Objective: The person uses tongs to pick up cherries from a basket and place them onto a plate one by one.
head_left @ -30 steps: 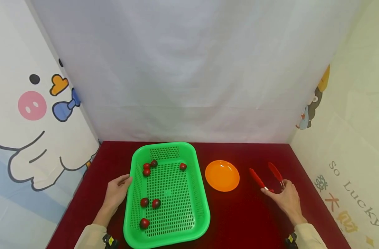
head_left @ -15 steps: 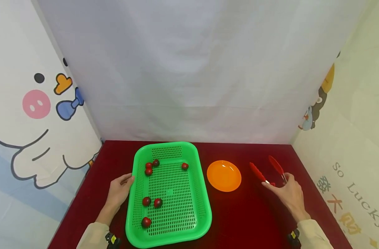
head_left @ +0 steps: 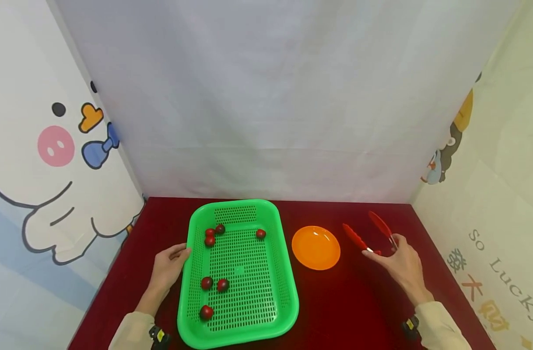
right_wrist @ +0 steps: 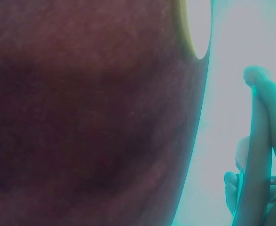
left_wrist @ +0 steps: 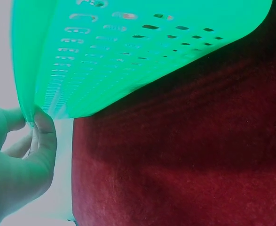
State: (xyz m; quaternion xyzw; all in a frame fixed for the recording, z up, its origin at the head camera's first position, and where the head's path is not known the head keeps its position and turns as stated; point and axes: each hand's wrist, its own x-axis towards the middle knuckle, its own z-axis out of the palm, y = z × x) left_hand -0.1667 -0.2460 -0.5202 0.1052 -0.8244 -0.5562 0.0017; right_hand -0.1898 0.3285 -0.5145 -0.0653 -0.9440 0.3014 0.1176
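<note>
On the red table [head_left: 328, 311], this is how things stand for you now.

Left hand [head_left: 168, 270]: it grips the left rim of the green basket [head_left: 288, 291]. In the left wrist view your thumb and fingers pinch that rim, so the basket is steadied.

Right hand [head_left: 402, 267]: it holds the red tongs [head_left: 367, 233] near their hinge end, fingers curled around them. The two arms of the tongs stand apart, and their tips point toward the back of the table, lifted off the cloth as far as I can judge.

Step in hand: I judge you are at the beginning; the tongs are picked up and nothing is caught in them yet.

Next move: it probably calls for bringing the tips over the basket, then closing them softly on one fruit, because round small things slip easily.

Green basket: it contains six small red fruits [head_left: 206, 283]; three near the far left corner, one [head_left: 260, 234] near the far right, and three in the near left part.

Orange plate [head_left: 316, 247]: it lies between the basket and the tongs, and it holds nothing.
</note>
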